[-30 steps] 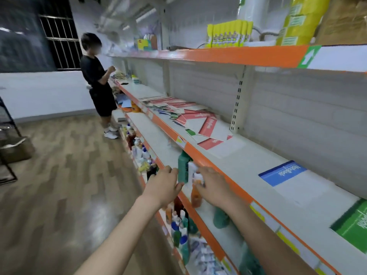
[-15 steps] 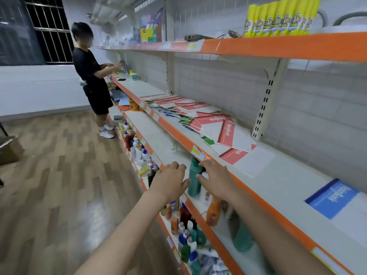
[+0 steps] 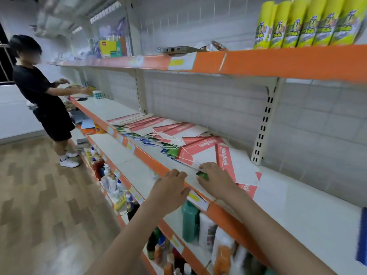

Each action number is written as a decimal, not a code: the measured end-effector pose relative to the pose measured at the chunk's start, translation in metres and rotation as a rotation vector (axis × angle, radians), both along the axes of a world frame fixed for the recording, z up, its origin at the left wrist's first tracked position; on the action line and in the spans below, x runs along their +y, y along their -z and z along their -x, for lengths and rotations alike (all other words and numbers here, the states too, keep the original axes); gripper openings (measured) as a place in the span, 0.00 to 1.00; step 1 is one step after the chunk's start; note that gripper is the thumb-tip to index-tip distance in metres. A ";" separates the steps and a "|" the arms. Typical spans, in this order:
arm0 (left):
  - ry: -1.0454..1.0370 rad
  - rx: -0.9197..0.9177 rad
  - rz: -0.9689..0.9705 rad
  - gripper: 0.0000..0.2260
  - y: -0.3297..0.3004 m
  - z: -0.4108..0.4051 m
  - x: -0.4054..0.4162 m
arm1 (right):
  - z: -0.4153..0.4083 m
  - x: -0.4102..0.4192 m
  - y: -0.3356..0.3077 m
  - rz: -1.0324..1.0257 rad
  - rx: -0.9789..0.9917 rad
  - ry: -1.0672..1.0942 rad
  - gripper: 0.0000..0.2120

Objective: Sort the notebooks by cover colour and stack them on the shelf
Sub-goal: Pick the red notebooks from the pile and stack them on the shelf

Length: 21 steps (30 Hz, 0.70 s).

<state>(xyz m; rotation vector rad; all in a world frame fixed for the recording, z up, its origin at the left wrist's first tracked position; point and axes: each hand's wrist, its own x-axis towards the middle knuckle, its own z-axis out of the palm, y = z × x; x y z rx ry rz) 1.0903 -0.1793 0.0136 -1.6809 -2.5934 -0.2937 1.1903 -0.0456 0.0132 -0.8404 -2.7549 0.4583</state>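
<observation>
A loose heap of notebooks lies along the middle shelf (image 3: 297, 205). Red-and-white notebooks (image 3: 200, 147) are on top, and blue and green covers (image 3: 168, 150) poke out underneath. My right hand (image 3: 216, 181) rests on the near end of the heap, with the corner of a green notebook (image 3: 203, 175) pinched between thumb and fingers. My left hand (image 3: 170, 187) hovers just left of it at the orange shelf edge, fingers apart and holding nothing. A blue notebook (image 3: 361, 235) lies at the far right edge of the same shelf.
Another person (image 3: 39, 92) in black stands further down the aisle, handling things on the same shelf. Bottles (image 3: 190, 221) crowd the lower shelf under my arms. Yellow cans (image 3: 297, 22) stand on the top shelf. A slotted upright (image 3: 262, 124) rises behind the heap.
I have moved left along the shelf towards the heap. Both hands rose from the bottle shelf to the middle shelf. My right hand came down onto the near notebooks.
</observation>
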 end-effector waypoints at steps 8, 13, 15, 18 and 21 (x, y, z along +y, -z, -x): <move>0.127 0.036 -0.065 0.20 0.002 0.029 0.068 | 0.001 0.046 0.003 0.031 -0.028 0.194 0.16; 0.233 0.045 -0.062 0.20 0.000 0.038 0.118 | -0.011 0.072 0.006 0.064 -0.006 0.341 0.17; 0.277 0.053 -0.052 0.20 0.000 0.044 0.136 | -0.010 0.078 0.008 0.079 0.007 0.377 0.18; 0.337 0.055 -0.041 0.20 -0.001 0.054 0.160 | 0.000 0.086 0.009 0.079 0.022 0.442 0.17; 0.402 0.072 -0.001 0.21 -0.003 0.068 0.180 | 0.017 0.093 0.009 0.075 0.038 0.524 0.17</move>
